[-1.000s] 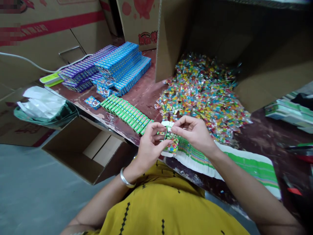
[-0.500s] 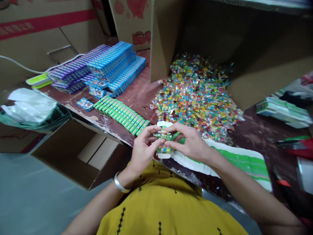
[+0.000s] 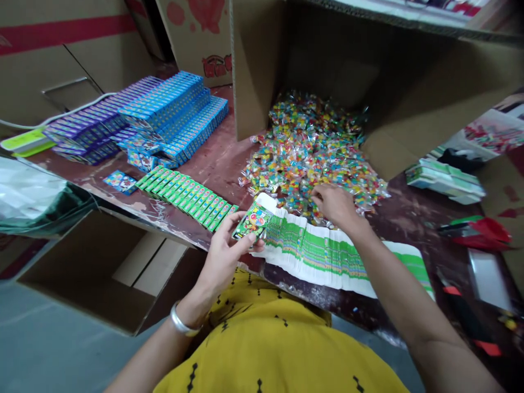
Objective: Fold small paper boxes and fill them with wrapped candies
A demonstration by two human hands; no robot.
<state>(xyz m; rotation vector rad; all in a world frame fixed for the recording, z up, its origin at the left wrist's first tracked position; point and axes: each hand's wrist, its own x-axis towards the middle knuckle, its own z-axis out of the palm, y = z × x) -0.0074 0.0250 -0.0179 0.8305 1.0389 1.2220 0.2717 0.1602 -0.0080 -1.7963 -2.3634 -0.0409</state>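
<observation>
My left hand (image 3: 229, 243) holds a small green printed box (image 3: 254, 219) with its white top flap open. My right hand (image 3: 335, 204) is at the near edge of the pile of small clear candy packets (image 3: 311, 147); its fingers are bent together, and whatever is between them is too small to make out. A long row of flat green-and-white cartons (image 3: 323, 254) lies along the table's front edge, under my right forearm. Left of my left hand is a row of green boxes (image 3: 188, 196) standing side by side.
Stacked blue boxes (image 3: 176, 114) and purple boxes (image 3: 98, 120) stand at the back left. A large carton (image 3: 254, 71) lies open around the candy pile. Another open carton (image 3: 98, 273) is below the table edge. Green-white bundles (image 3: 446, 180) and red-handled tools (image 3: 462, 311) lie right.
My right hand has let go of the green box and moved right and up to the candy packets. My left hand still holds the box, now tilted. The view has shifted rightward.
</observation>
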